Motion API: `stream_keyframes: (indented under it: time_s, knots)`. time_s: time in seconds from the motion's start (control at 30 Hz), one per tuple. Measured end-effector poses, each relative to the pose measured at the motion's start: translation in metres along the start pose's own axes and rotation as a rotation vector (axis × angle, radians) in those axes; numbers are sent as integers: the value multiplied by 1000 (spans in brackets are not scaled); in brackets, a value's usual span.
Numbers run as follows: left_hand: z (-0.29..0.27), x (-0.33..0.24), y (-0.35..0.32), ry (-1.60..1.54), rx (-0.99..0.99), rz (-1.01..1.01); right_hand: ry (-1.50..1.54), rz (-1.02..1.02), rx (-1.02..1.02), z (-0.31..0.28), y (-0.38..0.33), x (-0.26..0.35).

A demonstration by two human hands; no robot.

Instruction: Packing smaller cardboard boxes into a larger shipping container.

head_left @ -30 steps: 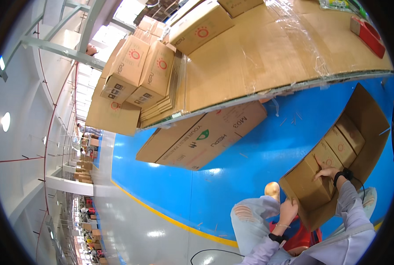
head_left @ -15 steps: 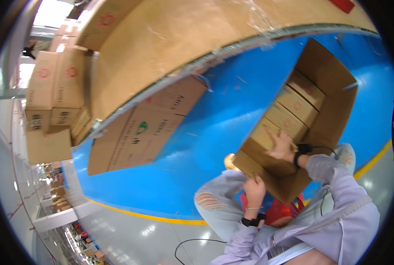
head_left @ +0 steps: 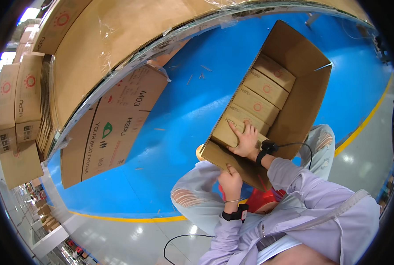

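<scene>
A tall open cardboard carton (head_left: 311,95) stands tilted in front of my legs. Inside it several small brown cardboard boxes lie in a row, from a far box (head_left: 274,72) to the nearest box (head_left: 227,134). My right hand (head_left: 246,141) lies on that nearest box with its fingers stretched out, gripping nothing. With the thumb over the rim, my left hand (head_left: 230,182) is closed on the carton's near wall; its other fingers are mostly hidden. Both wrists wear black bands.
A bench (head_left: 130,33) covered in brown board runs across the top left, with stacked cartons (head_left: 28,86) at its left end. Under its edge leans a flattened printed carton (head_left: 104,132). Cardboard scraps lie on the blue floor (head_left: 170,141). A red stool (head_left: 261,202) shows between my legs.
The view has shifted, so the whole scene sits farther left. My right hand's fingers lie closer together on the nearest box. My left hand keeps its hold on the carton's near wall.
</scene>
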State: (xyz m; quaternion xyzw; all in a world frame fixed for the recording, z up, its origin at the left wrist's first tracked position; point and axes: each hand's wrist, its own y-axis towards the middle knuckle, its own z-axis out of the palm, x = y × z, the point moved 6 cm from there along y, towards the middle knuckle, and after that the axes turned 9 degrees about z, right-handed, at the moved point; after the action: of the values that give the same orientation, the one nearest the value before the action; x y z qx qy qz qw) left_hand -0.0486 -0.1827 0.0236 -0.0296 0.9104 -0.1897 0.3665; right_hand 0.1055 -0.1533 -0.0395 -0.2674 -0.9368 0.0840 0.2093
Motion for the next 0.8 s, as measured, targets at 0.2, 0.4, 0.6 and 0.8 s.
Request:
stream_keyframes:
  time_s: [0.2,0.4,0.6,0.8]
  knots:
    - [-2,-7,1,0,-61,55,-3,-28,-161,6,-14,13]
    - [0,3,-4,-24,-43,107,-39,-6,-118,33,-22,12]
    - [0,14,-5,-77,-34,116,-3,-264,-58,42,-18,18]
    - [-1,0,-3,-118,-59,66,154,-611,133,52,-8,14]
